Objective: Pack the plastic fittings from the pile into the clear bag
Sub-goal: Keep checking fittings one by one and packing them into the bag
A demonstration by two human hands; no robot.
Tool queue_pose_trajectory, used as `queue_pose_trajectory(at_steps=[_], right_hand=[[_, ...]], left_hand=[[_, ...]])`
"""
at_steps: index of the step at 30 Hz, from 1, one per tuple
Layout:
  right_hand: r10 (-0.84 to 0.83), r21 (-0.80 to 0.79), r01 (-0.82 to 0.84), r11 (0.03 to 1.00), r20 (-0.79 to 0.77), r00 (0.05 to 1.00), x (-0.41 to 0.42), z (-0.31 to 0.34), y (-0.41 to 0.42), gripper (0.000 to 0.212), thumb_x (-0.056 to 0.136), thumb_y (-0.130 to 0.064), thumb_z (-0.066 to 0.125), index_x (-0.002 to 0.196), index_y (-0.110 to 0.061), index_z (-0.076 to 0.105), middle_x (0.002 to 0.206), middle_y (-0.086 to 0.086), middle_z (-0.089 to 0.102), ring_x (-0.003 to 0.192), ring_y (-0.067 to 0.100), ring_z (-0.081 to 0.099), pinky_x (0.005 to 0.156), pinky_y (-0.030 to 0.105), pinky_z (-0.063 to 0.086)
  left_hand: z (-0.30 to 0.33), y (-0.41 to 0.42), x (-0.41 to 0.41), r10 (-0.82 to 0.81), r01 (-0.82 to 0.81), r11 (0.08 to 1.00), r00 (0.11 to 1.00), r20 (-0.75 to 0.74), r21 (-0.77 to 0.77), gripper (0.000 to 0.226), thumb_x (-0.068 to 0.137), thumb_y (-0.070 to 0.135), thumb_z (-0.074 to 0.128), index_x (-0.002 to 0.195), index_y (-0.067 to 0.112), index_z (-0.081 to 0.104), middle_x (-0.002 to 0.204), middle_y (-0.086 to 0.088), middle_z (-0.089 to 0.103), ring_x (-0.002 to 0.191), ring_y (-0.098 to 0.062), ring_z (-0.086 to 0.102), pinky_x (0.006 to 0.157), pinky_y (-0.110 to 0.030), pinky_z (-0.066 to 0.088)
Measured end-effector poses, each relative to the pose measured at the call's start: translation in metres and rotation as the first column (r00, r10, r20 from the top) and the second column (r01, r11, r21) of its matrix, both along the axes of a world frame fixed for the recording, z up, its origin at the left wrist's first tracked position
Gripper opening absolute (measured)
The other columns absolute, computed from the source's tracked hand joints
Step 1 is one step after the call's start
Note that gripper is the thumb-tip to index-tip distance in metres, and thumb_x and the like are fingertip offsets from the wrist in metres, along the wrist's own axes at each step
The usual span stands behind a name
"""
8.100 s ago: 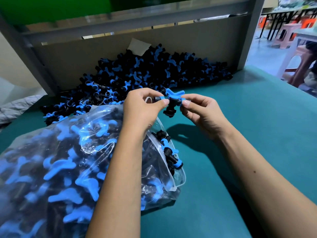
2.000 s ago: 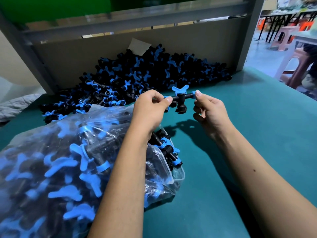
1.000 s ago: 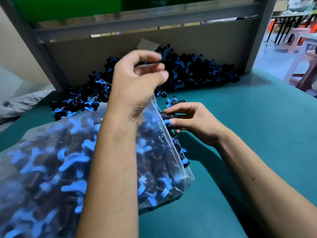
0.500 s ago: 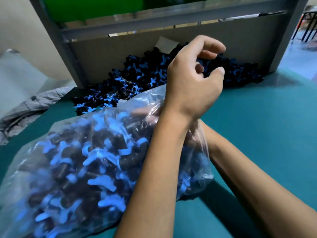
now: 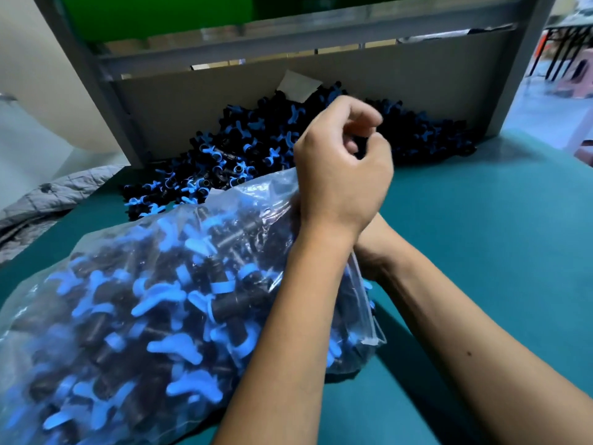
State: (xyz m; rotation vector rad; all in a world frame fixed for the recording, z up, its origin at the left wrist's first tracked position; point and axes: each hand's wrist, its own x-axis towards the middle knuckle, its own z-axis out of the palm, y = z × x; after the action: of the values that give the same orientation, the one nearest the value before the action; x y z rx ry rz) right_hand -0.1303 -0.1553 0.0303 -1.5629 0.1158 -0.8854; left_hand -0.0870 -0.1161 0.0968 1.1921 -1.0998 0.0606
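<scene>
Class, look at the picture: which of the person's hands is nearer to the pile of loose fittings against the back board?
The left. The left hand is raised over the clear bag's mouth, overlapping the pile of loose fittings. The right hand is hidden behind the left wrist, reaching into the bag.

Table point(image 5: 481, 252): teal top, lower right.
Frame point(image 5: 288, 30): grey metal, top.
Panel point(image 5: 224, 88): cardboard, behind.
Stool point(image 5: 577, 75): pink, far right.

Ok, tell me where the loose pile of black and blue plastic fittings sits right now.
In the head view, the pile of black and blue plastic fittings lies at the far side of the teal table, against the grey back panel, beyond the clear bag.
</scene>
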Motion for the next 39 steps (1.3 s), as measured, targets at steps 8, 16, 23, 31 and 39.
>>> queue_pose_trajectory(at_steps=[8, 16, 23, 31, 39], right_hand=[[-0.059, 0.272, 0.082, 0.959, -0.090, 0.994, -0.018, -0.018, -0.046, 0.031, 0.068, 0.007, 0.058, 0.055, -0.019, 0.069, 0.051, -0.010, 0.058, 0.046, 0.002, 0.050, 0.048, 0.017, 0.042], [-0.781, -0.795, 0.120, 0.594, -0.535, 0.321, 0.008, -0.058, -0.121, 0.053, 0.097, -0.023, 0.055, 0.147, -0.034, 0.041, 0.162, 0.002, 0.020, 0.145, 0.032, 0.016, 0.103, 0.050, 0.040], [-0.840, -0.804, 0.311, 0.507, -0.381, 0.386, -0.014, -0.065, -0.112, 0.022, 0.090, -0.033, 0.065, 0.109, -0.023, 0.061, 0.112, 0.002, 0.054, 0.108, 0.034, 0.038, 0.083, 0.041, 0.042], [-0.646, -0.074, 0.652, 0.755, -0.255, 0.719, -0.054, -0.056, -0.080, 0.020, 0.102, -0.030, 0.052, 0.115, -0.033, 0.068, 0.091, 0.013, 0.064, 0.088, 0.024, 0.057, 0.087, 0.043, 0.048], [-0.213, 0.712, 0.129, 0.690, 0.029, 0.977, -0.059, -0.035, -0.064, 0.029, 0.107, -0.038, 0.041, 0.107, -0.025, 0.068, 0.093, 0.011, 0.067, 0.080, 0.025, 0.066, 0.081, 0.037, 0.052]], left_hand=[[-0.031, -0.014, 0.013, 0.143, -0.150, 0.915, 0.989, 0.046, 0.376, 0.012, 0.081, 0.004, 0.063, 0.081, 0.015, 0.067, 0.076, 0.008, 0.064, 0.074, -0.015, 0.059, 0.076, -0.032, 0.052], [-0.050, -0.015, 0.021, 0.137, -0.260, 0.687, 0.964, 0.229, 0.679, 0.015, 0.086, 0.012, 0.057, 0.078, 0.022, 0.064, 0.091, -0.002, 0.069, 0.089, -0.028, 0.064, 0.074, -0.032, 0.048], [-0.050, -0.013, 0.024, 0.133, -0.238, 0.693, 0.970, 0.204, 0.680, 0.017, 0.086, 0.010, 0.055, 0.077, 0.022, 0.064, 0.089, -0.001, 0.068, 0.085, -0.024, 0.064, 0.074, -0.035, 0.054], [-0.052, -0.012, 0.026, 0.114, -0.193, 0.691, 0.981, 0.159, 0.697, 0.014, 0.089, 0.011, 0.060, 0.096, 0.023, 0.065, 0.097, 0.001, 0.065, 0.090, -0.024, 0.064, 0.080, -0.038, 0.056], [-0.054, -0.016, 0.027, 0.071, -0.153, 0.690, 0.987, 0.144, 0.707, 0.032, 0.100, 0.036, 0.066, 0.130, 0.025, 0.063, 0.109, 0.001, 0.069, 0.098, -0.024, 0.067, 0.093, -0.045, 0.055]])
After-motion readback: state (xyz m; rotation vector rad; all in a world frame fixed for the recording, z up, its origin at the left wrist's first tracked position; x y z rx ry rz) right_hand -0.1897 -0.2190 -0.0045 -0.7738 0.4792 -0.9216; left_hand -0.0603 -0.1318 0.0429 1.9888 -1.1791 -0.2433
